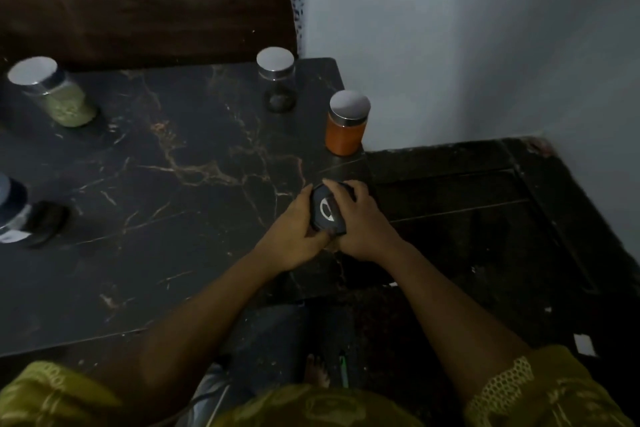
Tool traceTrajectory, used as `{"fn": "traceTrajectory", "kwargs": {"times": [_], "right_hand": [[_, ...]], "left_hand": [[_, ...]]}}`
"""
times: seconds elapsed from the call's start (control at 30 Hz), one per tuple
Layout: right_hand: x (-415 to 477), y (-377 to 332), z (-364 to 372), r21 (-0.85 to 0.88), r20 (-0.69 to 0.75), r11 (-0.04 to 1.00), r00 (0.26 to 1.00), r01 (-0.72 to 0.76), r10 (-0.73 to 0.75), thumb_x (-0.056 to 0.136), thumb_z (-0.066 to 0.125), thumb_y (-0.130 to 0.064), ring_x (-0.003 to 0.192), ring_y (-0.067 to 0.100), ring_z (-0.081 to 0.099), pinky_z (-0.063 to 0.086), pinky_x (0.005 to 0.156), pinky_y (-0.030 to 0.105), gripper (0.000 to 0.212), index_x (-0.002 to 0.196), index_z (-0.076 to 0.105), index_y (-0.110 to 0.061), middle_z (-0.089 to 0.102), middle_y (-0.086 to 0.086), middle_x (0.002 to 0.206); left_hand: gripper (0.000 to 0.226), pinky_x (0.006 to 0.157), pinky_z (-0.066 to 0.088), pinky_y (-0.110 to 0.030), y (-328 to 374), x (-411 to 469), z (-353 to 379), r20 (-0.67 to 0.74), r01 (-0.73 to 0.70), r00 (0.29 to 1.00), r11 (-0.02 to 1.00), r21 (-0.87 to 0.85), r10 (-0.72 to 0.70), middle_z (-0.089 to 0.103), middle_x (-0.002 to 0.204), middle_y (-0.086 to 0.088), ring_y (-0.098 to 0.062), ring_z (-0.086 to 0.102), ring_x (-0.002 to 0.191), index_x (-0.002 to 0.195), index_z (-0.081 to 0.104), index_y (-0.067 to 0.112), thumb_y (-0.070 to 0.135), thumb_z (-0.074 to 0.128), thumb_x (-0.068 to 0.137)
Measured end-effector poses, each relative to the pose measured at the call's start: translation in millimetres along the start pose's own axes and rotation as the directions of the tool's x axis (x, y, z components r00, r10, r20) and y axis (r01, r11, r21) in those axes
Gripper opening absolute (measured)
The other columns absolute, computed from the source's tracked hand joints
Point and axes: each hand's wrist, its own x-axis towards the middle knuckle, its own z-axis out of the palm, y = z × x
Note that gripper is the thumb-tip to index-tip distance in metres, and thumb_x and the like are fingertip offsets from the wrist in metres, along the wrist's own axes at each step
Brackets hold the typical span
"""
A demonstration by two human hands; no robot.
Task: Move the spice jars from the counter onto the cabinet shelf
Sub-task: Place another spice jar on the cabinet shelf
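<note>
Several silver-lidded spice jars stand on the black marble counter [180, 184]: an orange-filled jar [346, 128] at the right edge, a dark, nearly empty-looking jar [278, 85] behind it, a green-filled jar [57, 97] at far left, and a dark jar [20, 215] at the left edge. My left hand [294, 225] and my right hand [360, 218] together grip a small dark device with a white ring mark [327, 213] just above the counter's right front part. Neither hand touches a jar. No cabinet shelf is in view.
A dark brown backsplash [145, 7] runs behind the counter. A pale wall [467, 45] rises at right. Right of the counter, lower down, lies a dark panelled surface [467, 218]. My foot [317, 371] and the floor show below the counter's front edge.
</note>
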Motion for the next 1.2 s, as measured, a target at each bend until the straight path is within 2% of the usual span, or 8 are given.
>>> {"fn": "traceTrajectory", "kwargs": {"times": [0.33, 0.53, 0.7, 0.87, 0.97, 1.03, 1.1, 1.2], "right_hand": [[4.6, -4.9, -23.8, 0.106, -0.068, 0.994, 0.998, 0.017, -0.010, 0.059, 0.078, -0.037, 0.127, 0.028, 0.037, 0.041, 0.101, 0.044, 0.106, 0.142, 0.012, -0.038, 0.024, 0.004, 0.144], [16.7, -61.3, -70.2, 0.306, -0.300, 0.935, 0.950, 0.181, -0.086, 0.059, 0.077, -0.044, 0.126, 0.020, 0.042, 0.042, 0.100, 0.034, 0.100, 0.141, 0.021, -0.032, 0.035, 0.005, 0.141], [36.7, -131.8, -105.3, 0.369, -0.425, 0.867, 0.890, 0.335, -0.163, 0.061, 0.079, -0.047, 0.119, 0.014, 0.049, 0.046, 0.091, 0.020, 0.100, 0.141, 0.021, -0.031, 0.045, 0.000, 0.137], [52.4, -217.2, -119.3, 0.409, -0.506, 0.789, 0.833, 0.459, -0.222, 0.061, 0.072, -0.061, 0.118, 0.011, 0.048, 0.047, 0.087, 0.017, 0.097, 0.139, 0.021, -0.036, 0.044, -0.004, 0.138], [57.0, -256.7, -126.6, 0.483, -0.492, 0.689, 0.819, 0.540, -0.297, 0.061, 0.069, -0.059, 0.108, 0.005, 0.054, 0.050, 0.075, 0.009, 0.092, 0.139, 0.024, -0.039, 0.046, -0.010, 0.132], [62.2, -272.2, -127.3, 0.560, -0.422, 0.615, 0.829, 0.556, -0.366, 0.062, 0.071, -0.050, 0.112, 0.012, 0.056, 0.054, 0.081, 0.020, 0.092, 0.139, 0.022, -0.038, 0.046, -0.004, 0.136], [68.6, -288.4, -120.9, 0.630, -0.292, 0.579, 0.848, 0.518, -0.442, 0.063, 0.077, -0.046, 0.122, 0.016, 0.051, 0.050, 0.094, 0.032, 0.093, 0.139, 0.022, -0.040, 0.044, -0.003, 0.141], [78.1, -317.4, -105.6, 0.681, -0.227, 0.533, 0.836, 0.502, -0.499, 0.062, 0.075, -0.043, 0.119, 0.003, 0.053, 0.049, 0.092, 0.022, 0.080, 0.130, 0.034, -0.048, 0.052, -0.017, 0.130]], "left_hand": [[0.104, 0.087, 0.031, 0.003, -7.9, -4.4, -15.6, 0.019, -0.056, 0.998, 0.984, -0.172, 0.060, 0.037, 0.135, 0.015, 0.003, 0.038, 0.120, 0.145, 0.004, 0.032, 0.030, 0.076, 0.069], [0.096, 0.099, 0.033, -0.006, 21.1, -16.1, -72.7, -0.158, -0.272, 0.959, 0.923, -0.272, 0.236, 0.029, 0.139, 0.026, 0.010, 0.036, 0.126, 0.143, 0.005, 0.035, 0.033, 0.067, 0.070], [0.112, 0.112, 0.029, -0.026, 36.3, -25.9, -129.4, -0.331, -0.407, 0.874, 0.908, -0.102, 0.355, 0.014, 0.153, 0.006, -0.005, 0.023, 0.139, 0.145, -0.010, 0.029, 0.031, 0.073, 0.069], [0.124, 0.097, 0.031, -0.003, 49.1, -42.0, -190.3, -0.598, -0.404, 0.751, 0.911, -0.083, 0.279, 0.023, 0.147, 0.015, 0.016, 0.030, 0.127, 0.138, -0.015, 0.044, 0.047, 0.079, 0.058], [0.112, 0.083, 0.042, -0.003, 46.3, -58.4, -232.7, -0.709, -0.492, 0.658, 0.858, -0.150, 0.253, 0.034, 0.128, 0.026, 0.015, 0.045, 0.113, 0.139, 0.005, 0.037, 0.040, 0.079, 0.055], [0.099, 0.080, 0.048, -0.010, 42.6, -70.0, -261.0, -0.750, -0.537, 0.619, 0.822, -0.189, 0.233, 0.040, 0.122, 0.018, 0.009, 0.053, 0.106, 0.128, 0.016, 0.026, 0.039, 0.077, 0.051], [0.087, 0.079, 0.054, -0.021, 38.4, -81.3, -286.6, -0.749, -0.557, 0.634, 0.785, -0.269, 0.193, 0.044, 0.118, 0.006, 0.000, 0.060, 0.101, 0.117, 0.021, 0.026, 0.040, 0.075, 0.050], [0.070, 0.081, 0.055, -0.037, 31.4, -91.7, -317.8, -0.711, -0.576, 0.685, 0.716, -0.394, 0.160, 0.048, 0.121, -0.009, -0.021, 0.061, 0.104, 0.110, 0.029, 0.028, 0.031, 0.073, 0.055]]}}
